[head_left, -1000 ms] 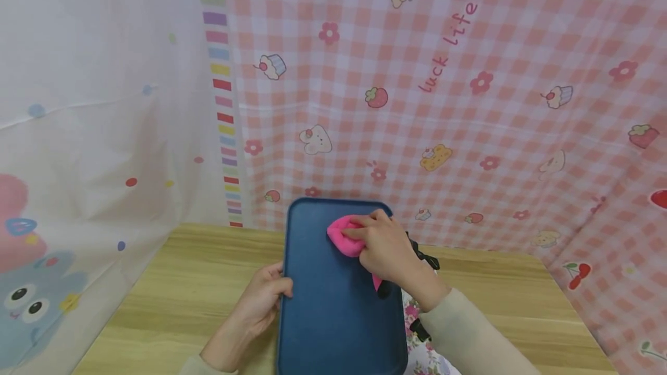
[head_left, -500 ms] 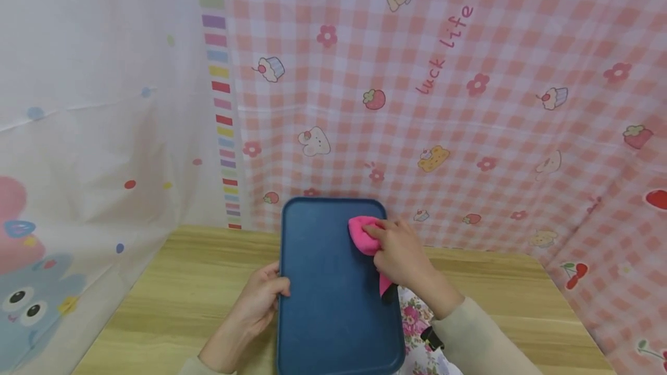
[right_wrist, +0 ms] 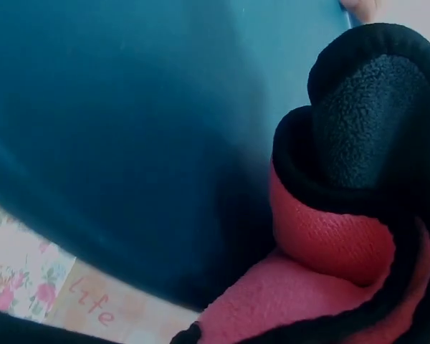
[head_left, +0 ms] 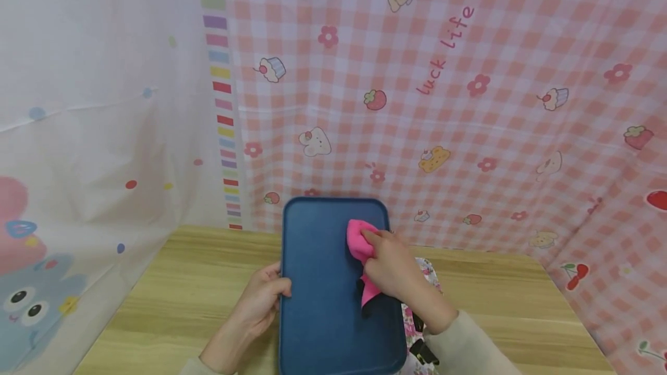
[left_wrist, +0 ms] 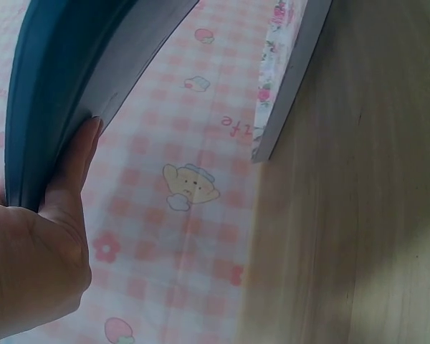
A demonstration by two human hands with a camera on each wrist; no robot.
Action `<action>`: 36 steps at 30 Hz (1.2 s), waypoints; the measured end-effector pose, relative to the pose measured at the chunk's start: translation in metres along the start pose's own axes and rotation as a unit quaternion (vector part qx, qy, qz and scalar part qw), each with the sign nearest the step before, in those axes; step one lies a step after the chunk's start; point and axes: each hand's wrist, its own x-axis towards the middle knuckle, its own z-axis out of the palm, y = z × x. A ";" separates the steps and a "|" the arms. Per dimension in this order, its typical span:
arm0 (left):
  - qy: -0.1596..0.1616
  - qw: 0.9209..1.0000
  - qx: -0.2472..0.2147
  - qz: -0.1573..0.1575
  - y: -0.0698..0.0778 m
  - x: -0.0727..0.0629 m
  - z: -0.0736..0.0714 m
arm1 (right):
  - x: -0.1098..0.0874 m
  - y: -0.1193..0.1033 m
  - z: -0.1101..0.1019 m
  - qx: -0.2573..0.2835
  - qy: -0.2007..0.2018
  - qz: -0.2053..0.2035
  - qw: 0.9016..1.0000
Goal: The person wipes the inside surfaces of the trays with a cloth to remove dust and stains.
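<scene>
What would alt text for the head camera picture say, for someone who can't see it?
A person's left hand grips a blue tray by its edge while the right hand holds a pink cloth against its surface, over a wooden table. Pink checked fabric hangs behind.

A checked curtain [head_left: 354, 62] hangs behind a wooden table [head_left: 505, 294].

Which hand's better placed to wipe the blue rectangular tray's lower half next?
Right, probably: the right hand holds the pink, black-edged fleecy cloth over the face of the blue rectangular tray, while the left hand grips its left edge, apparently steadying it.
</scene>
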 end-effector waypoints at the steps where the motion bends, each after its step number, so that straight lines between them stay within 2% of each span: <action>1: -0.001 1.000 -0.001 0.001 0.000 0.000 0.000 | -0.001 -0.002 0.001 0.008 -0.001 0.001 1.000; 5: -0.003 1.000 -0.003 0.004 0.001 0.000 0.000 | 0.000 -0.010 0.004 0.025 -0.008 -0.002 1.000; 13: -0.006 1.000 -0.006 0.012 -0.001 0.000 0.000 | 0.002 -0.025 0.014 0.028 -0.026 -0.011 0.999; 21: -0.010 1.000 -0.004 0.008 -0.001 0.001 -0.001 | 0.002 -0.043 0.025 0.045 -0.035 -0.032 0.998; 31: -0.008 1.000 -0.005 0.007 0.001 0.000 -0.001 | 0.003 -0.062 0.034 0.033 -0.039 -0.052 0.997; 36: -0.003 1.000 -0.010 0.002 0.002 0.000 0.000 | 0.005 -0.070 0.036 0.009 -0.043 -0.066 0.997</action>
